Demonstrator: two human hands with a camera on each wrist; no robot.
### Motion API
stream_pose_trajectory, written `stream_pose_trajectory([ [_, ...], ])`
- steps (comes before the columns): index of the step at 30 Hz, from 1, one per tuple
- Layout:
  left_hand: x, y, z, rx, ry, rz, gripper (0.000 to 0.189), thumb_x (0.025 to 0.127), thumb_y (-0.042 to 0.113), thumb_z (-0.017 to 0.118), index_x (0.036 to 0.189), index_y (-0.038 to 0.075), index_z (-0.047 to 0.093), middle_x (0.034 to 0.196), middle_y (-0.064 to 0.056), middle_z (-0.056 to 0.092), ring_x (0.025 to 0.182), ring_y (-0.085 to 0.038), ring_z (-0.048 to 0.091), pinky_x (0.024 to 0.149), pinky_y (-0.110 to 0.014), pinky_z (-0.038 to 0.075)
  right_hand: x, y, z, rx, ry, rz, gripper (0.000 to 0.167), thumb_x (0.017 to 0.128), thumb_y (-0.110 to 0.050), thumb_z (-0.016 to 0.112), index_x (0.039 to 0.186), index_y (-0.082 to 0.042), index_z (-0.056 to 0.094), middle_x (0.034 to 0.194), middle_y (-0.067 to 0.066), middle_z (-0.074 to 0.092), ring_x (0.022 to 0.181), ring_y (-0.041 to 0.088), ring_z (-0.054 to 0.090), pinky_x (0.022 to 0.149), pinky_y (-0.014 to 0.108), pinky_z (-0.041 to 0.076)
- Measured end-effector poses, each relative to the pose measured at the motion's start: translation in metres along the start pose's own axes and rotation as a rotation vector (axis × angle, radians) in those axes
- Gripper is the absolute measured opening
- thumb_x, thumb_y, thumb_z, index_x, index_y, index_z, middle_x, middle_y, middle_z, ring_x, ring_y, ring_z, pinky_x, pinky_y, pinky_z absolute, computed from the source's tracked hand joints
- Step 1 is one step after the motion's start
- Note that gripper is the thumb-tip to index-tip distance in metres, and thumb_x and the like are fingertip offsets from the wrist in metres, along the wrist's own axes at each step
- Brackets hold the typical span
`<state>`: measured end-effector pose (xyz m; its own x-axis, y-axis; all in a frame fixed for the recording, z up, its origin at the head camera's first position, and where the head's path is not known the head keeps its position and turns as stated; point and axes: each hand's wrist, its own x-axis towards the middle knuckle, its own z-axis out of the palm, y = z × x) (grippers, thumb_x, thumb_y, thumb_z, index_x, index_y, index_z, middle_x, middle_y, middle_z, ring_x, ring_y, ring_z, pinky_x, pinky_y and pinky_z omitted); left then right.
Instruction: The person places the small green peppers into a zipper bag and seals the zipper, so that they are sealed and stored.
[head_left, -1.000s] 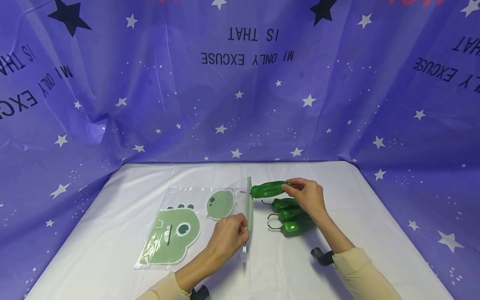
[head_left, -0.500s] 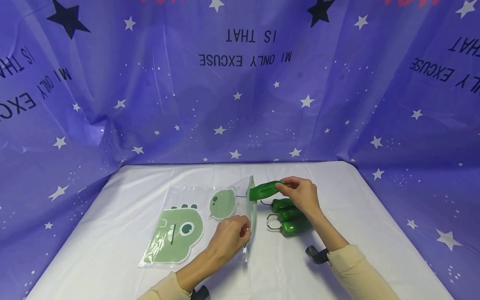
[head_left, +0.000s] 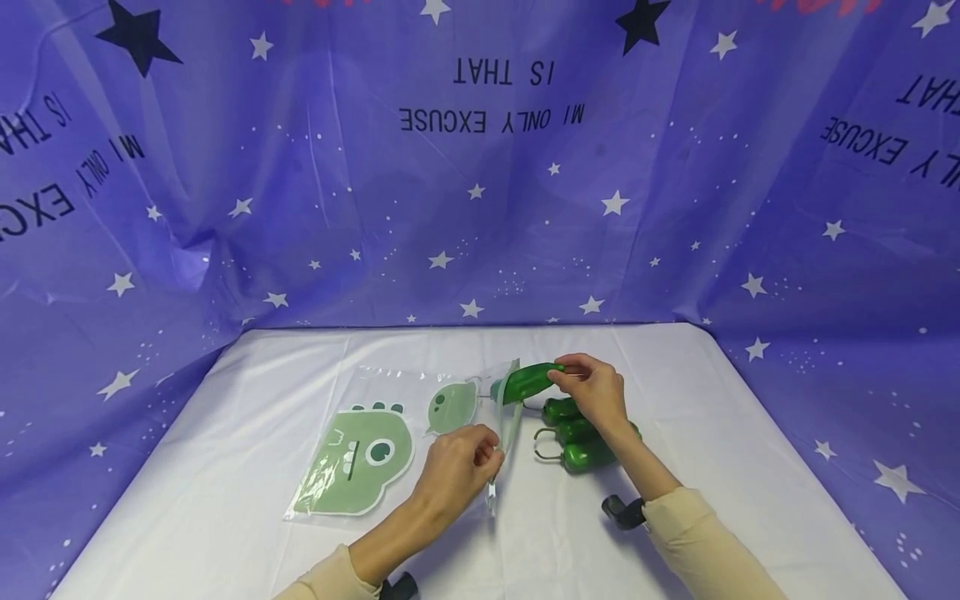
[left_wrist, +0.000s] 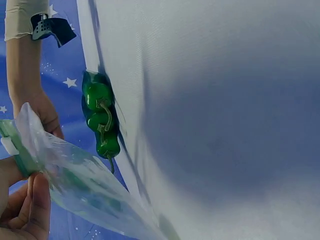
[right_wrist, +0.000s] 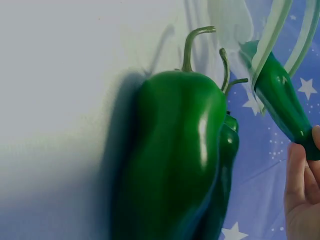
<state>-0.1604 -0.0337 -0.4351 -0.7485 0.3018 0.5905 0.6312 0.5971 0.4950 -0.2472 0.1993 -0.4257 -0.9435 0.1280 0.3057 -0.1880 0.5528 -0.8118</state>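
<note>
Green pepper [head_left: 528, 383] part-way inside the mouth of a clear plastic bag [head_left: 405, 450]

The backdrop [head_left: 525, 217] is a purple-blue fabric, hung in soft folds and printed with white and black stars and inverted black lettering. It stands around the worktop [head_left: 558, 550], which is covered with a white, lightly creased cloth.

The clear plastic bag is thin, glossy and rectangular. Its body rests on the worktop; its mouth, edged with pale green strips, is raised and faces the three peppers. A large rounded green one-eyed figure [head_left: 360, 462] with white teeth is printed on its face, beside a smaller green print [head_left: 452, 406].

Two beige cuffed sleeves, right [head_left: 705, 542] and left [head_left: 330, 577], cover the forearms.

Both hands are closed to a pinch. The left hand [head_left: 459, 467] grips the green-edged rim of the bag between thumb and curled fingers. The right hand [head_left: 594, 390] pinches the tapered tip of the green pepper between thumb and fingers.

The green pepper is smooth, shiny and elongated. Its stem end is within the bag, visible through the film between the parted strips; its tip is outside. Three peppers [head_left: 588, 455] of like form lie side by side on the worktop, below the right forearm, curved stems toward the bag.

A black wrist fitting [head_left: 624, 512] sits at the right cuff. A small white slider [left_wrist: 9, 146] is on the strip near the left fingers.
</note>
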Motion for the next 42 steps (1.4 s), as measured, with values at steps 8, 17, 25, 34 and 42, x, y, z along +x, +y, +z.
stream_pose_trajectory([
  [8, 0.003, 0.001, -0.002, -0.052, 0.03, -0.041, 0.009, 0.076, 0.006, 0.075, 0.079, 0.01, 0.068, 0.07, 0.007, 0.063, 0.063, -0.002, 0.058, 0.057, -0.013, 0.047, 0.0, 0.001, 0.009, 0.026, -0.007, 0.034, 0.023, 0.078, -0.025, 0.079, 0.097, -0.013, 0.074, 0.081, 0.002, 0.072, 0.072, 0.012, 0.068, 0.056, 0.023, 0.05],
  [17, 0.005, 0.001, -0.005, -0.079, 0.107, 0.02, 0.011, 0.077, 0.006, 0.077, 0.08, 0.012, 0.069, 0.072, 0.009, 0.064, 0.063, 0.001, 0.057, 0.057, -0.012, 0.047, -0.003, 0.0, 0.018, 0.056, -0.054, 0.087, 0.018, 0.08, -0.022, 0.076, 0.097, -0.016, 0.073, 0.088, 0.0, 0.072, 0.079, 0.013, 0.069, 0.063, 0.026, 0.053],
  [25, 0.005, 0.0, -0.005, -0.12, 0.199, 0.068, 0.01, 0.078, 0.006, 0.077, 0.083, 0.012, 0.069, 0.075, 0.007, 0.064, 0.064, 0.001, 0.058, 0.058, -0.011, 0.048, -0.003, -0.002, 0.025, 0.057, -0.022, 0.059, 0.019, 0.077, -0.023, 0.08, 0.093, -0.014, 0.074, 0.085, 0.0, 0.072, 0.075, 0.013, 0.069, 0.06, 0.023, 0.053],
  [34, 0.004, 0.001, -0.005, -0.168, 0.218, 0.069, 0.011, 0.079, 0.005, 0.076, 0.083, 0.011, 0.069, 0.076, 0.007, 0.064, 0.065, 0.0, 0.059, 0.059, -0.011, 0.049, -0.003, 0.001, 0.032, 0.076, -0.007, 0.075, 0.018, 0.075, -0.022, 0.081, 0.091, -0.016, 0.075, 0.083, -0.002, 0.072, 0.074, 0.012, 0.068, 0.061, 0.023, 0.052],
  [42, 0.005, 0.001, -0.006, -0.201, 0.242, 0.075, 0.009, 0.08, 0.006, 0.075, 0.085, 0.011, 0.069, 0.077, 0.006, 0.065, 0.066, -0.002, 0.061, 0.06, -0.012, 0.051, -0.003, 0.0, 0.038, 0.062, -0.011, 0.019, 0.017, 0.074, -0.019, 0.082, 0.09, -0.016, 0.076, 0.081, -0.001, 0.072, 0.072, 0.012, 0.068, 0.059, 0.023, 0.051],
])
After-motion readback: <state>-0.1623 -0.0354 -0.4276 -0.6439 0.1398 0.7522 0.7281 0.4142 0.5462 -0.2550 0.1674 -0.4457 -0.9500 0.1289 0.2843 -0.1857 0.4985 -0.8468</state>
